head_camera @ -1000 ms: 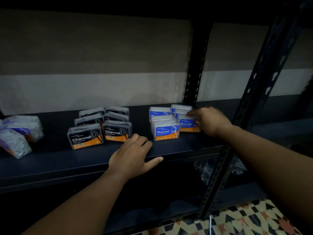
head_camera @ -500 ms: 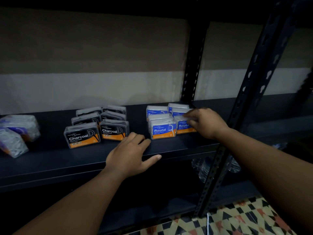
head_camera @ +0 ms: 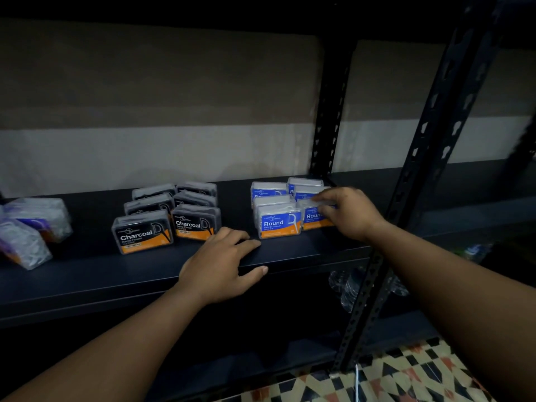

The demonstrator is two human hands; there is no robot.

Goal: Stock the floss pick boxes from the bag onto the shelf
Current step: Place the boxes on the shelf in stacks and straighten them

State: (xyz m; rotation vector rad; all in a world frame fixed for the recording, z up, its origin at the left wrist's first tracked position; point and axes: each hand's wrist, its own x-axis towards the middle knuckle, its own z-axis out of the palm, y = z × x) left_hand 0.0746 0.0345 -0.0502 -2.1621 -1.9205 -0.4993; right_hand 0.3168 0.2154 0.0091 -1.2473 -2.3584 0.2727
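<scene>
So, shelf (head_camera: 87,274): dark and wide, it bore all my stock.
Post (head_camera: 429,158): black and slotted, it stood at the front right, near my right wrist.
Charcoal boxes (head_camera: 142,232): six sat mid-shelf, in two rows running back.
Round boxes (head_camera: 278,223): blue, grouped to their right, apart from them.
Clear packs (head_camera: 32,230): two lay far left.
Left hand (head_camera: 223,265): flat on the shelf's front edge, fingers loose, thumb over the lip.
Right hand (head_camera: 351,213): fingers curled over the front-right Round box (head_camera: 313,220), which stood just beside its neighbour.
</scene>
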